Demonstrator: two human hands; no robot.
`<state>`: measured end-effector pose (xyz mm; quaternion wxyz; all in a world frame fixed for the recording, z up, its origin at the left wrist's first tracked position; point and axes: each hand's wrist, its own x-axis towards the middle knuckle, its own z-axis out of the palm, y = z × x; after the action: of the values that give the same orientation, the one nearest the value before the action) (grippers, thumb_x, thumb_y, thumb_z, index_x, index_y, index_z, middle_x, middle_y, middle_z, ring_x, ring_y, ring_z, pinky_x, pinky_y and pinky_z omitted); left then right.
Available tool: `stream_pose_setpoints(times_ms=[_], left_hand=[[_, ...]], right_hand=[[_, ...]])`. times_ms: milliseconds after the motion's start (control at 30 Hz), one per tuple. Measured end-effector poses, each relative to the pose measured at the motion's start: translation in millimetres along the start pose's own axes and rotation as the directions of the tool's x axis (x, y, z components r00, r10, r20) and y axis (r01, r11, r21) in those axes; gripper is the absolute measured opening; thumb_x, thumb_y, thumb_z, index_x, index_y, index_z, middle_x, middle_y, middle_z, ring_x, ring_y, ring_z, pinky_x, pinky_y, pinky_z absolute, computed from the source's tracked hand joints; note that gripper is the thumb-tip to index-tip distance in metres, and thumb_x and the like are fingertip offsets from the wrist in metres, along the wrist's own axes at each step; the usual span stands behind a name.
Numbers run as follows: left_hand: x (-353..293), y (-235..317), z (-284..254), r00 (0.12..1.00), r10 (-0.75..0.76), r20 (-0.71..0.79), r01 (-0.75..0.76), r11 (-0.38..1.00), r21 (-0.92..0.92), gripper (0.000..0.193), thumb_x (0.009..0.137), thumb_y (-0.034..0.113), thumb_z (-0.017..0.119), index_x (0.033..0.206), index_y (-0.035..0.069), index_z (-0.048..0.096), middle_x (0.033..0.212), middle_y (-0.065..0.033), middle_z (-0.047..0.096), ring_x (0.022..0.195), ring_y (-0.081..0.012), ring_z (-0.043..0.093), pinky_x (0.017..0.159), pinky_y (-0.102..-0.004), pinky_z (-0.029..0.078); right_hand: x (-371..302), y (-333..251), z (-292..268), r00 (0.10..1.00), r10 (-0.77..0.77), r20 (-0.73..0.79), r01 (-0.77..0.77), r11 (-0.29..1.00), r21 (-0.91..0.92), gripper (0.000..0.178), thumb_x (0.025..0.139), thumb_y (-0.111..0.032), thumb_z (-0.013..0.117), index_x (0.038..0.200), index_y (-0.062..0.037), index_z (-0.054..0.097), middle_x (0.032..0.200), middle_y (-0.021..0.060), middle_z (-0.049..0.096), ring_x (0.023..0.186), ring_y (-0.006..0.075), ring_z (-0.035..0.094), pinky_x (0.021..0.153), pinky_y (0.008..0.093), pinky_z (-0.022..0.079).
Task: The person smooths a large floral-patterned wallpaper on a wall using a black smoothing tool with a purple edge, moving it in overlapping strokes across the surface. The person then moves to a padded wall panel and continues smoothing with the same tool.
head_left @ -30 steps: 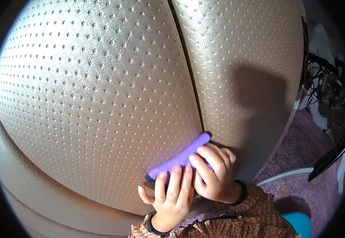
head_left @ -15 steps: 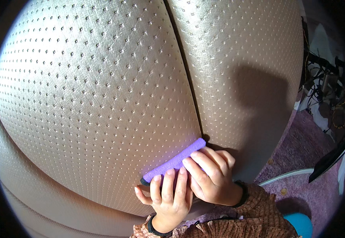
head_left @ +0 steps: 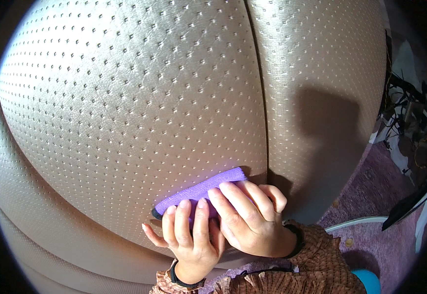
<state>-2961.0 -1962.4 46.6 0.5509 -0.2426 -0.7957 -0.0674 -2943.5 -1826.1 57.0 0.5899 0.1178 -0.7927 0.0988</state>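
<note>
A folded purple cloth (head_left: 201,188) lies against the beige, dimpled leather-like sofa cushion (head_left: 140,112), near its front edge. At the left end of the cloth a dark tip pokes out; what it belongs to is hidden. My left hand (head_left: 194,245) grips the left half of the cloth, three fingers laid over it and the little finger sticking out to the side. Its right half is held by my right hand (head_left: 255,220), fingers curled over the near side. Both thumbs are mostly out of sight. Brown ruffled sleeves with dark cuffs cover my wrists.
A dark seam (head_left: 263,98) separates the cushion from a second beige panel (head_left: 316,59) on the right. Lower left, the sofa's curved edge (head_left: 32,196) bulges out. Tangled black cords (head_left: 412,117) and a white hose (head_left: 355,222) lie by the purple carpet (head_left: 353,188). Something turquoise (head_left: 365,279) shows below.
Both hands and the purple cloth have shifted left across the cushion, away from the seam. The view has also moved slightly, so the seam sits farther right.
</note>
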Motion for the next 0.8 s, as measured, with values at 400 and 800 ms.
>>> stream_pose_setpoints(times_ms=[400,800], left_hand=[[-52.6,-33.1,-24.8,0.985,0.112,0.132,-0.125,0.987,0.098,0.046,0.075,0.023,0.06,0.118,0.007,0.053,0.127,-0.0163,0.042,0.124,-0.0345,0.036,0.107,-0.0605,0.008],[-69.2,-62.8,-21.6,0.994,0.058,0.088,-0.07,0.989,0.133,0.047,0.082,0.041,0.057,0.114,0.007,0.051,0.126,-0.0179,0.039,0.121,-0.0398,0.035,0.104,-0.0631,0.013]], right_hand=[[-27.6,-36.6,-0.4,0.982,-0.098,0.163,0.091,0.995,0.051,0.039,0.082,-0.03,0.054,0.119,-0.0184,0.061,0.126,-0.0046,0.051,0.111,0.0129,0.043,0.096,0.036,0.027],[-21.0,-73.9,26.8,0.982,-0.147,0.122,0.15,0.988,-0.02,0.033,0.083,-0.028,0.053,0.114,-0.0211,0.063,0.128,-0.0068,0.049,0.105,0.0124,0.045,0.088,0.0307,0.031]])
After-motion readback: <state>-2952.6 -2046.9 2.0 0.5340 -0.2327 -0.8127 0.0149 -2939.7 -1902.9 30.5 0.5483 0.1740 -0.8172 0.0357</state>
